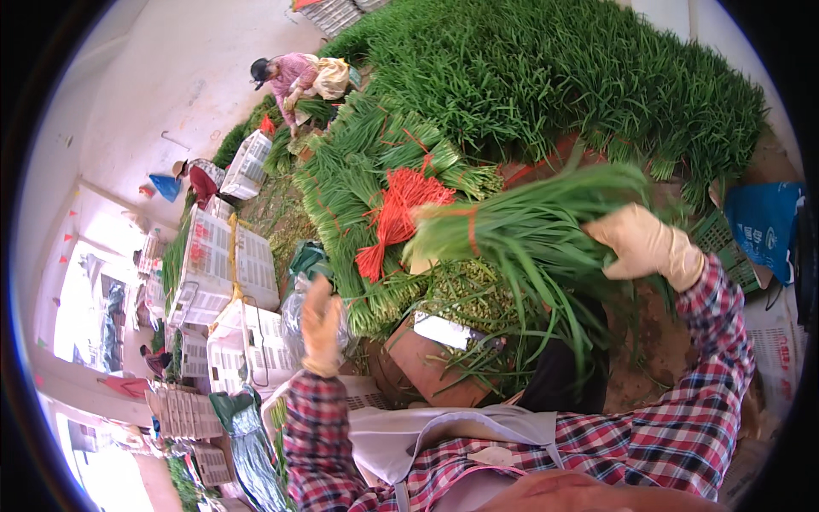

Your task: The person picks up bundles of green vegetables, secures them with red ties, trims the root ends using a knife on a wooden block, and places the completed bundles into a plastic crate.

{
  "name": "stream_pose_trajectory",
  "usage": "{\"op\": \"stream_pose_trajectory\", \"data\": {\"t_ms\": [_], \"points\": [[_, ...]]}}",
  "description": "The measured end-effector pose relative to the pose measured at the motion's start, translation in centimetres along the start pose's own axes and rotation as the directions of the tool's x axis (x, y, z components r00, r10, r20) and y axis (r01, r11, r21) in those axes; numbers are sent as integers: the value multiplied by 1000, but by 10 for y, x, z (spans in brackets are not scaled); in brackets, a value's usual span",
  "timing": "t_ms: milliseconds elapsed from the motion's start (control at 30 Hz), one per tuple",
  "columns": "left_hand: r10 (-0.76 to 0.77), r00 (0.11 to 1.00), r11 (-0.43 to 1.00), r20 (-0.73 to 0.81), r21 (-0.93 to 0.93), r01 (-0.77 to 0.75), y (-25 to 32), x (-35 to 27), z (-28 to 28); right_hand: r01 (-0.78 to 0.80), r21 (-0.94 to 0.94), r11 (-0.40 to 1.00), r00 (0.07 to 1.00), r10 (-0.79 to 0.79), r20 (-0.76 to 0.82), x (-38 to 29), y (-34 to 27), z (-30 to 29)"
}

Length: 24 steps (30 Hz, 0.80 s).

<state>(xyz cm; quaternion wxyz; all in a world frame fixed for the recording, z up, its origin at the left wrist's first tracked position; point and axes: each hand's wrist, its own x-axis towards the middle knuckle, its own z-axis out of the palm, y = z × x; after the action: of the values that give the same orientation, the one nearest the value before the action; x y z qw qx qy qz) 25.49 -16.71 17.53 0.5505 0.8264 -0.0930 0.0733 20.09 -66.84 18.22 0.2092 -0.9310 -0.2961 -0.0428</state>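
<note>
My right hand (640,246), in a pale rubber glove, touches the leafy end of a bundle of long green chives (524,224). An orange tie goes round the bundle near its cut end; the leaves are blurred and hang down. Whether the fingers close on the leaves cannot be told. My left hand (322,326), gloved too and blurred, is raised apart from the bundle with nothing in it. Between them lie a bunch of red ties (406,214) on stacked tied bundles (358,192), a heap of trimmings (473,288) and a flat blade with a dark handle (443,329).
A large mass of upright chives (512,70) fills the far side. White plastic crates (224,262) stand at the left, one with a yellow strap. A person (294,77) bends over greens beyond the stack. A green crate (723,249) and a blue bag (764,224) are at the right.
</note>
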Motion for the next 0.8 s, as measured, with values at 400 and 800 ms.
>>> {"op": "stream_pose_trajectory", "data": {"t_ms": [400, 800], "points": [[-179, 803, 768, 568, -429, 475, -83, -125, 51, 729, -486, 482, 647, -716, 261, 252, -226, 6], [-140, 986, 543, 87, -826, 150, -58, -144, -5, -169, 438, 883, 831, -112, 545, 134, -165, 111]]}}
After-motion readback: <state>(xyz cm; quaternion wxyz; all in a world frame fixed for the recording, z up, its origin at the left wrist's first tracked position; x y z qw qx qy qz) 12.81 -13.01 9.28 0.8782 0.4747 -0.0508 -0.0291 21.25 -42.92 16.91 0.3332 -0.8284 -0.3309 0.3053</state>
